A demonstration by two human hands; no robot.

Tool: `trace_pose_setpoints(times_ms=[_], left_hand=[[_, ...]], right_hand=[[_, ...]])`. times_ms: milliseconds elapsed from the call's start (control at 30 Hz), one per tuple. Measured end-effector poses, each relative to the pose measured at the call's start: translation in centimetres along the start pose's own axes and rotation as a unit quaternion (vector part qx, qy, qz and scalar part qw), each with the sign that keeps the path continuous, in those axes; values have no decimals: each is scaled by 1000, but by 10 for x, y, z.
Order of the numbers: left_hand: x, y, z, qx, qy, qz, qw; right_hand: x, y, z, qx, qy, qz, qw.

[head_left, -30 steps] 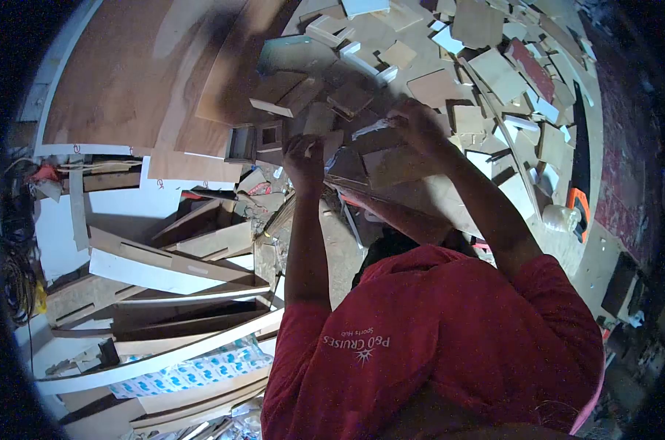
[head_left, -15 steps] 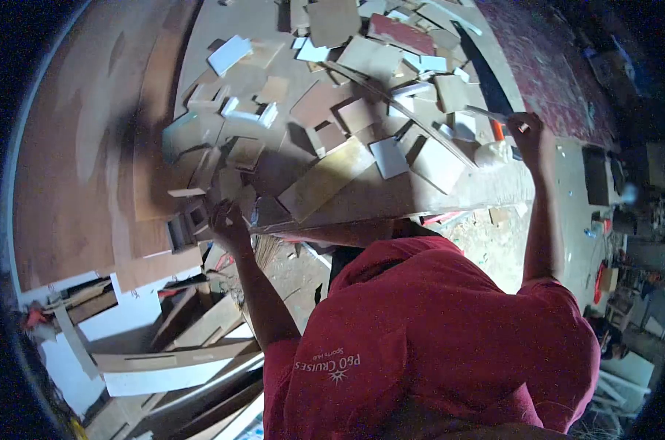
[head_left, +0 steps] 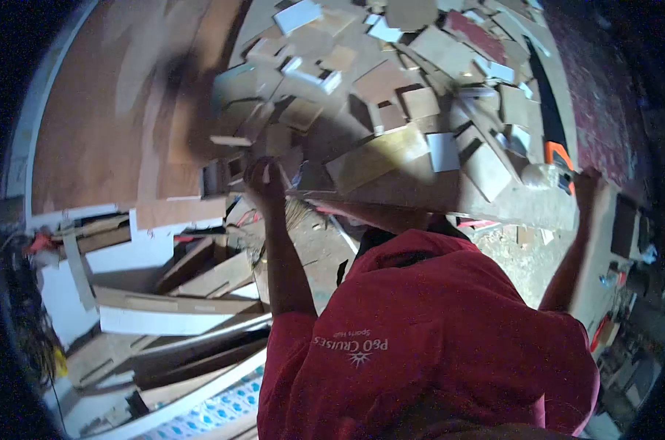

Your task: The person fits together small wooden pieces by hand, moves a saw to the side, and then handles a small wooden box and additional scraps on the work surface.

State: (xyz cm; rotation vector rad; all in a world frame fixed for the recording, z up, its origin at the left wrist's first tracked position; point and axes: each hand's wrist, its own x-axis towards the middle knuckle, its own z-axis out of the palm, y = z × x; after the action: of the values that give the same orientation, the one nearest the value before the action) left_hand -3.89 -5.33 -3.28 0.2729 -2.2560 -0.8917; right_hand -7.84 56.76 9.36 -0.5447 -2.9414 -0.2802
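My left hand (head_left: 266,180) is at the near left part of the worktable, its fingers curled beside a small open wooden box-like piece (head_left: 235,170). What lies between those fingers is hidden. At the right end of the table's near edge is my right hand (head_left: 589,189), curled and somewhat blurred; I cannot make out anything in it. Close by it lies a handsaw with an orange handle (head_left: 558,155) and a dark blade (head_left: 541,92). A rounded, pale, translucent item (head_left: 540,176) sits beside the handle.
Wood and board offcuts are scattered over the worktable, among them a long yellowish board (head_left: 376,158), a white tile-like piece (head_left: 443,152) and a reddish board (head_left: 475,35). Large brown sheets (head_left: 98,125) extend at left. Stacked offcuts (head_left: 178,301) fill the lower left floor.
The view has shifted, so the table's contents appear farther right. My right hand has come down toward the near edge, past the saw handle; the thin strip it held no longer shows.
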Motion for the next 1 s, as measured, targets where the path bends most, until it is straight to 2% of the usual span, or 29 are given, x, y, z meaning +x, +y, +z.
trace_pose_setpoints(times_ms=[67,167,200,233,267,367,433,500,567,600,633,667,700,733,767,933,1000], left_hand=[[-1,-6,-1,14,-3,-47,999],[4,6,-3,-4,18,-42,999],[1,-1,-3,-25,-1,-87,996],[2,2,-3,-24,0,-90,996],[2,5,-4,-22,-5,-78,997],[1,5,-5,-6,-18,-47,999],[3,9,-5,10,-23,-31,999],[4,18,-9,23,-46,-45,998],[2,12,-6,29,-54,-48,997],[2,12,-5,38,-47,-42,997],[2,11,-4,48,-40,-37,997],[0,7,-2,49,-40,-38,997],[-2,0,1,38,-36,-40,998],[-3,-4,2,28,-32,-42,998],[-4,-2,1,31,-30,-45,998],[-1,13,-1,64,-36,-37,997],[-1,15,0,59,-30,-34,997]], right_hand=[[0,-2,-9,-28,-14,-22,999],[-3,-12,3,-15,-43,-9,999],[0,-8,19,-35,-55,-31,997],[4,-6,34,-56,-67,-53,995],[7,-5,46,-67,-64,-16,996],[11,-10,55,-63,-95,-32,993],[9,-27,34,-65,-68,-53,994],[9,-58,14,65,80,-116,988],[6,-115,18,280,173,-269,905],[-7,-151,20,306,12,-235,923],[-27,-178,36,259,-47,-304,916],[-37,-206,97,259,-117,-394,874],[-64,-265,60,352,-236,-330,843],[-111,-295,48,555,-187,-374,719],[-112,-296,50,555,-189,-377,717],[-153,-389,23,525,-163,-444,707],[-153,-399,26,512,-152,-467,704]])
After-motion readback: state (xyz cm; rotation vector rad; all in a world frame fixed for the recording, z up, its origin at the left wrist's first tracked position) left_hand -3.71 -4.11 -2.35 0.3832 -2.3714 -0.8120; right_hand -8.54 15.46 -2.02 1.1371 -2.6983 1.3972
